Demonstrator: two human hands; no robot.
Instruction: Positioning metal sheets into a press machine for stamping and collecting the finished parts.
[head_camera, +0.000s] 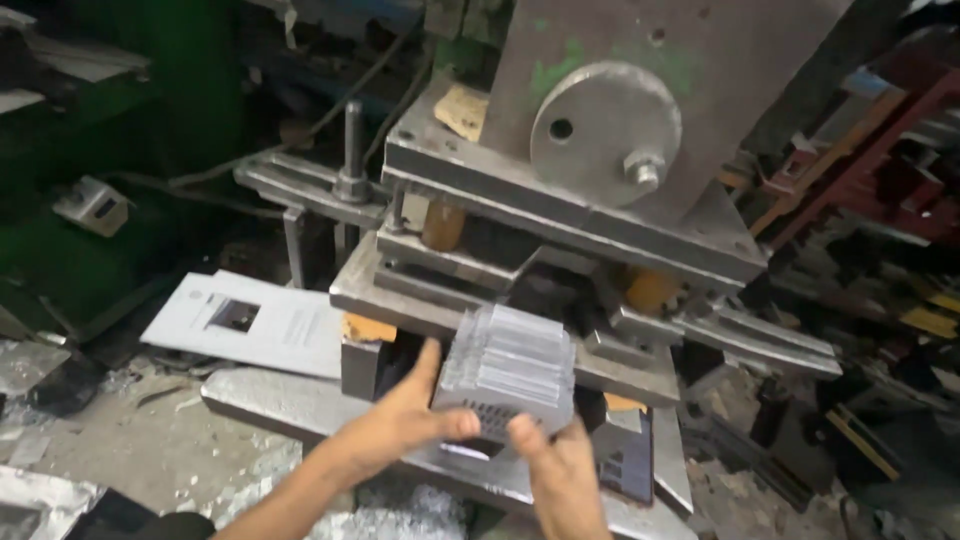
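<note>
The left hand (395, 425) grips the near left corner of a stack of thin grey metal sheets (508, 370), its thumb pressed along the front edge and its forefinger raised up the stack's left side. The right hand (560, 470) pinches the same stack at its near right corner, thumb on the front face; the other fingers are hidden behind the metal. The stack is blurred, sits tilted toward the camera, and rests just in front of the gap between the plates of a grey steel press (560, 220). Perforated holes show on its lower front edge.

To the left, a white printed sheet (250, 325) with a small dark square picture lies flat on the press bed (290, 400). A tan scrap of card (462, 108) sits on the upper plate. A round steel disc (605, 135) with a bolt faces outward above. Orange springs (650, 290) stand between the plates. Red metal frames (880, 140) crowd the right background.
</note>
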